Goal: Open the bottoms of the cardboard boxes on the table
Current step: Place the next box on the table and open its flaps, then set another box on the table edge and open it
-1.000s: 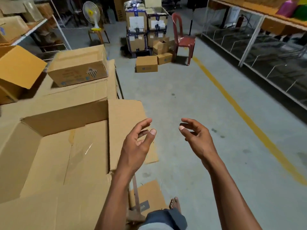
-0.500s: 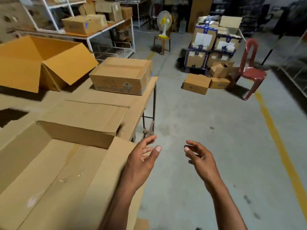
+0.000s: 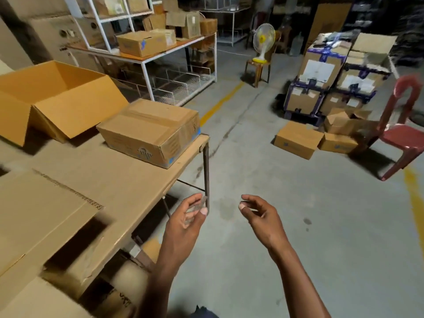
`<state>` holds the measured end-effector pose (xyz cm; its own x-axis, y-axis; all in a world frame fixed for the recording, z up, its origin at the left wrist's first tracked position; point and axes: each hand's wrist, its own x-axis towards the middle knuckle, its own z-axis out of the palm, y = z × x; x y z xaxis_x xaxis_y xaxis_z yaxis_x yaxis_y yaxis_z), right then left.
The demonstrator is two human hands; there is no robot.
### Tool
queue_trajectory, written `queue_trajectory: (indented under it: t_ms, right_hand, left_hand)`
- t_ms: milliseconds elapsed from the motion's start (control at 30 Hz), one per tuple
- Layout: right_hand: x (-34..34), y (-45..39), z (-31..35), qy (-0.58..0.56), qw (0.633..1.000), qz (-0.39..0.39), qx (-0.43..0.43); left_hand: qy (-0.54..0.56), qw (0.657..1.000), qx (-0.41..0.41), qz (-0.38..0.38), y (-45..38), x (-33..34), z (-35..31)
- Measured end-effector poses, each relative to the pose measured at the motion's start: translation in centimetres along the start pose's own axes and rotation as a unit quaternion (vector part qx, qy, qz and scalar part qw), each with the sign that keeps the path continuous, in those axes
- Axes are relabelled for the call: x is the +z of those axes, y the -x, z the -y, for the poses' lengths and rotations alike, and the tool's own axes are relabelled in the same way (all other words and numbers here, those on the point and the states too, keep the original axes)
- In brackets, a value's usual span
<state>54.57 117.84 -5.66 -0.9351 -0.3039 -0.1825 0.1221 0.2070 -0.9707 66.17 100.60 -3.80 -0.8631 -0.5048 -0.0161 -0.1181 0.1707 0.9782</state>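
A closed, taped cardboard box (image 3: 149, 131) sits on the far right corner of the table (image 3: 128, 180). An opened box (image 3: 57, 97) lies on its side at the table's far left. Close by on the left, flaps of a large opened box (image 3: 46, 216) spread over the table. My left hand (image 3: 185, 219) hovers beside the table's right edge with fingers loosely curled, and I see nothing clearly held. To its right, my right hand (image 3: 261, 216) hangs over the floor, also loosely curled and empty. Neither hand touches a box.
A white shelf rack (image 3: 146, 56) with boxes stands behind the table. On the floor to the right are a stack of taped boxes (image 3: 332, 76), loose small boxes (image 3: 298, 140) and a red chair (image 3: 403, 129). A fan (image 3: 263, 40) stands on a stool.
The view has swung up and left, so the closed box and the rack now fill the middle. Both hands stay side by side in front of me, holding nothing.
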Motion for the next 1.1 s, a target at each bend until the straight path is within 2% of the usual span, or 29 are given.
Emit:
queue_trajectory:
  t_ms: [233,433,633,800,967,1100]
  right_hand:
    - [-3.2,-16.4,2.3,0.004,0.994,0.107,-0.011]
    - [-4.3,-32.4,3.4,0.032,0.99,0.14,-0.018]
    - [-6.7,-46.8,7.4,0.033,0.989,0.139,-0.026]
    - [-5.3,-59.3,10.2,0.027,0.983,0.177,-0.05]
    - [-1.2,-71.2,12.2,0.044,0.957,0.279,-0.071]
    - [3.0,-78.8,14.7,0.086,0.912,0.392,-0.089]
  left_hand:
    - [0.01,0.995,-0.032,-0.093,-13.0,7.5,0.4]
    - [0.02,0.99,-0.055,-0.132,-28.0,12.5,2.1]
    - [0.027,0.992,-0.036,-0.117,-43.9,17.7,-1.7]
    - [0.008,0.991,-0.004,-0.13,-55.8,19.9,-4.4]
    - [0.0,0.969,-0.025,-0.246,-64.4,19.8,-2.6]
    - [0.014,0.928,-0.068,-0.366,-68.1,18.1,-2.3]
